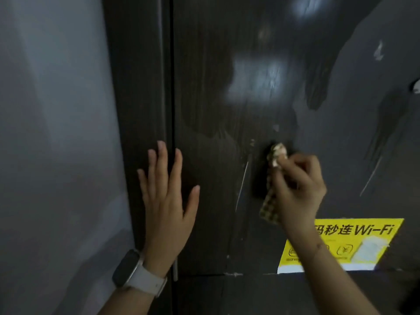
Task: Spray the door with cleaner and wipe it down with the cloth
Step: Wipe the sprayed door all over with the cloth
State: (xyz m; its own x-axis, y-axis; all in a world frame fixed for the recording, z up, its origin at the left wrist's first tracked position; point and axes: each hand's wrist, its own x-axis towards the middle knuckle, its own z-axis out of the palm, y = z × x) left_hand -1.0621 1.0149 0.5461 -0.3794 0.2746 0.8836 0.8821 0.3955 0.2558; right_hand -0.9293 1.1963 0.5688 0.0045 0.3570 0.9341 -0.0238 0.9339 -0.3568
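Grey wall (56,110) on the left adjoins a dark wood-grain door (216,98) that fills the view, its surface streaked and patchy with glare. Right hand (300,185) has its grip clamped on a checked cloth (271,201), fingers curled round it, the bunched top end pressed against the door above the knuckles and the loose end hanging below the grip. Left hand (168,201) lies flat, fingers straight and spread, across the seam between door and frame (141,87), level with the cloth. Left wrist carries a watch (131,269). Below the right grip, a yellow Wi-Fi sticker (354,244) sits on the door, partly covered by the forearm.
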